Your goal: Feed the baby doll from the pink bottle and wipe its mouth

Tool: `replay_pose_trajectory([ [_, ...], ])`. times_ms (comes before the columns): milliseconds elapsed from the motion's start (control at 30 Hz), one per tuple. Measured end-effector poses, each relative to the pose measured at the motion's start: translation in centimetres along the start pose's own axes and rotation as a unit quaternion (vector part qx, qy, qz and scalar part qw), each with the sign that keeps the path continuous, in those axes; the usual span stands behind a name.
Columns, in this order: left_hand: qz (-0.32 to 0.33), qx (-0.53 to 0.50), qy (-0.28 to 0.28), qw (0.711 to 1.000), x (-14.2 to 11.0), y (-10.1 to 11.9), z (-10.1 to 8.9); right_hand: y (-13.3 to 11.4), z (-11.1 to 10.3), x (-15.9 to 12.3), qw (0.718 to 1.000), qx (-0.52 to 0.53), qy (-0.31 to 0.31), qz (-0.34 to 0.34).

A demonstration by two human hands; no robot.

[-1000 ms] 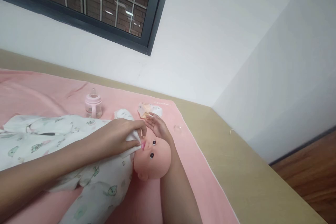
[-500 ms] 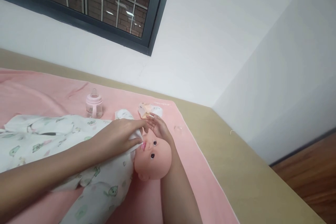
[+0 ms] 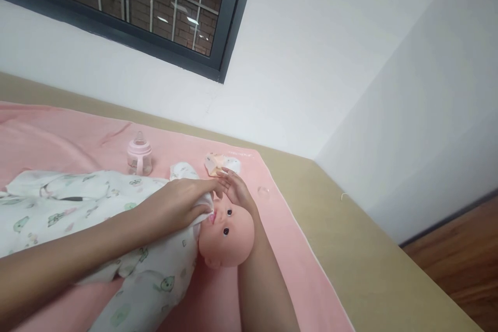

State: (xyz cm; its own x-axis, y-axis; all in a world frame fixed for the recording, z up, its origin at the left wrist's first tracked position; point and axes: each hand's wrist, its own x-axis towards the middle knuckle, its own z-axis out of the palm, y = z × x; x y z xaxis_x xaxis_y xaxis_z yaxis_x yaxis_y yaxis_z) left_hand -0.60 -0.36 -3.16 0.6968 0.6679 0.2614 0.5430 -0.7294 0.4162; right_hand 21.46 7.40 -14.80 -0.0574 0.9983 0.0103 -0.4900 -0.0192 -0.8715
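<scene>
A bald baby doll (image 3: 233,238) lies face up, its head to the right, dressed in a white printed outfit (image 3: 163,270). My left hand (image 3: 190,198) reaches over its chest and pinches a white cloth (image 3: 203,211) against the side of its mouth. Whether that cloth is part of the outfit's collar, I cannot tell. Beyond the doll's face is my right hand (image 3: 235,187), fingers stretched and slightly apart, holding nothing; its forearm runs behind the doll's head. Close to those fingertips lies a small crumpled white and peach cloth piece (image 3: 215,162).
A pink baby bottle (image 3: 139,155) stands upright behind the doll. Near the pink blanket's (image 3: 288,218) right edge lies a small clear object (image 3: 263,190). The blanket covers a wooden surface (image 3: 330,218) against a white wall (image 3: 291,88), below a barred window (image 3: 175,5).
My left hand has shifted very slightly at the doll's mouth, with the pinched cloth in it. My right hand and the doll look nearly unchanged.
</scene>
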Motion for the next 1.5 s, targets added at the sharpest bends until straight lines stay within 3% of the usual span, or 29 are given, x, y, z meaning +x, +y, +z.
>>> replay_pose_trajectory([
  [300, -0.011, 0.005, 0.020, 1.000, 0.23, 0.20, 0.41, 0.01, 0.05, -0.09, 1.000, 0.004, -0.010, -0.003],
  [600, -0.004, 0.014, -0.013, 1.000, 0.20, 0.07, 0.09, 0.03, 0.00, -0.05, 1.000, 0.000, -0.007, -0.003],
  [1200, -0.002, -0.001, 0.048, 0.999, 0.27, 0.28, 0.54, 0.00, 0.06, -0.08, 1.000, 0.000, -0.007, -0.002],
  [1500, 0.008, 0.002, 0.039, 0.999, 0.21, 0.08, 0.73, 0.06, -0.04, 0.02, 1.000, -0.005, -0.009, -0.004],
])
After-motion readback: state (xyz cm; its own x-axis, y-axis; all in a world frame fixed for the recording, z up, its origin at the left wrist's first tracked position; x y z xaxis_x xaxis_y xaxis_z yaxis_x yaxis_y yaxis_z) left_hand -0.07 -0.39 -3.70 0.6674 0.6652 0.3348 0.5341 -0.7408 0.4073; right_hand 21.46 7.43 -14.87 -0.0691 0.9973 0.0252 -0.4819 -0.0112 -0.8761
